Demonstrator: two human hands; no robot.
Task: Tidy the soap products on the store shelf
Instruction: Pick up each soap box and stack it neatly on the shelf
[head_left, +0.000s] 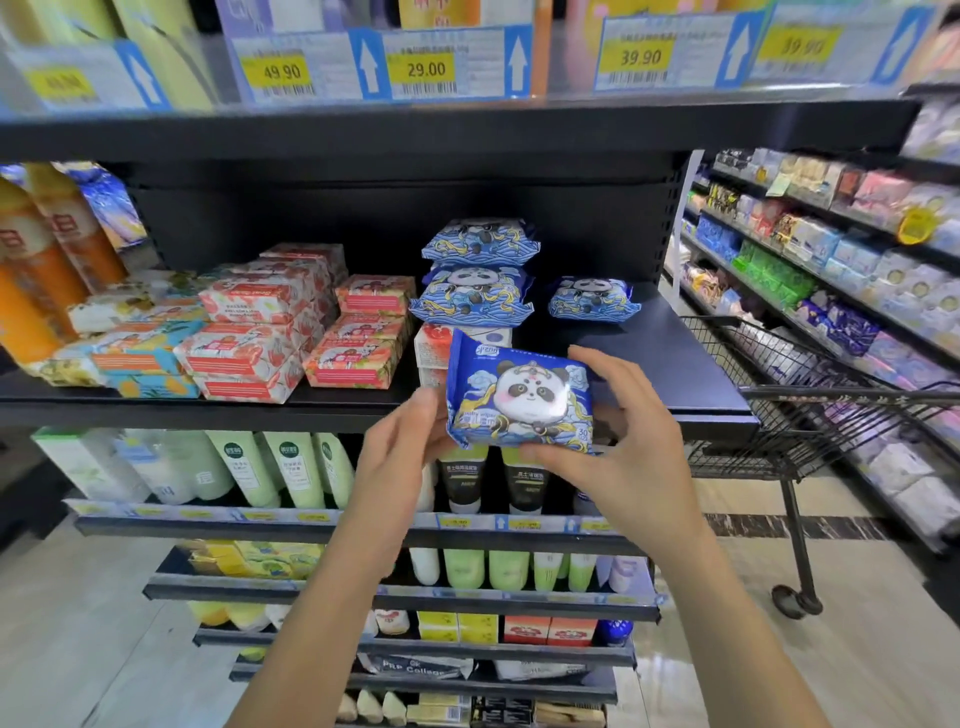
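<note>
Pack of panda wipes (519, 397), held upright with its label towards you, below and in front of the stack of panda packs (475, 275) and not yet on the shelf (675, 374). Your left hand (410, 441) pinches the pack's lower left edge. Your right hand (628, 441) curls round its right side, thumb along the bottom seam and fingers over the top corner.

The step in hand is probably returning this pack to its own kind. Keep both hands on it until it passes the shelf's front lip, which lies in front of the stack, then set it down flat with the panda facing out.

Open room lies to the right of the stack, around the single panda pack (592, 301), where bare shelf shows. Left of the stack, the red soap boxes (363, 338) stand close together, and a white-and-red box (434, 345) sits in front of the stack's base. Further right of the stack the shelf ends, with a shopping cart (779, 395) beyond, so do not place the pack near that end.
</note>
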